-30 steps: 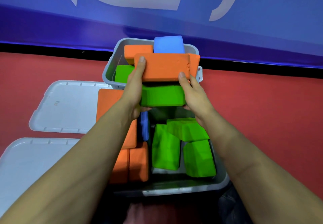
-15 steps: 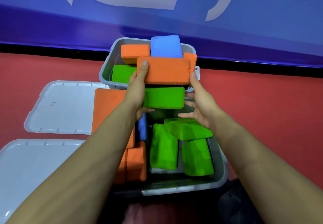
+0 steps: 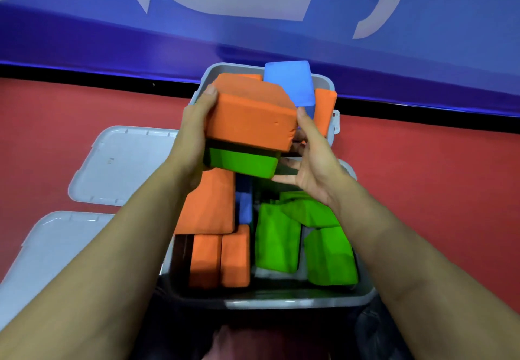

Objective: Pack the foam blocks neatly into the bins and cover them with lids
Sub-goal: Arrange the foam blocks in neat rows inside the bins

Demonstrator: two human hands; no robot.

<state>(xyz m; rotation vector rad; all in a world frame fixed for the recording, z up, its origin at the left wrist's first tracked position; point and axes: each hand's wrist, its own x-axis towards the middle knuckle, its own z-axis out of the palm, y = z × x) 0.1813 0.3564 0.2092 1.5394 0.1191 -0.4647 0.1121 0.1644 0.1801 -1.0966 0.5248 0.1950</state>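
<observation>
Between both hands I hold a stack of two foam blocks above the bins: an orange block [image 3: 254, 112] on top of a green block [image 3: 242, 162]. My left hand [image 3: 194, 140] grips the stack's left side, thumb on the orange block. My right hand [image 3: 312, 157] grips the right end. The far grey bin [image 3: 326, 84] holds a blue block [image 3: 289, 81] and orange blocks [image 3: 325, 109]. The near grey bin [image 3: 363, 295] holds orange blocks [image 3: 219, 255], green blocks [image 3: 277, 241] and a blue one [image 3: 244, 207].
Two grey lids lie flat on the red floor at the left, one further away [image 3: 123, 165] and one nearer [image 3: 53, 247]. A blue wall with white markings [image 3: 225, 2] rises behind the far bin. Bare red floor [image 3: 436, 191] spreads to the right.
The stacked orange and green blocks have tilted and turned, their right end swinging toward me. My right hand regripped that end after opening briefly.
</observation>
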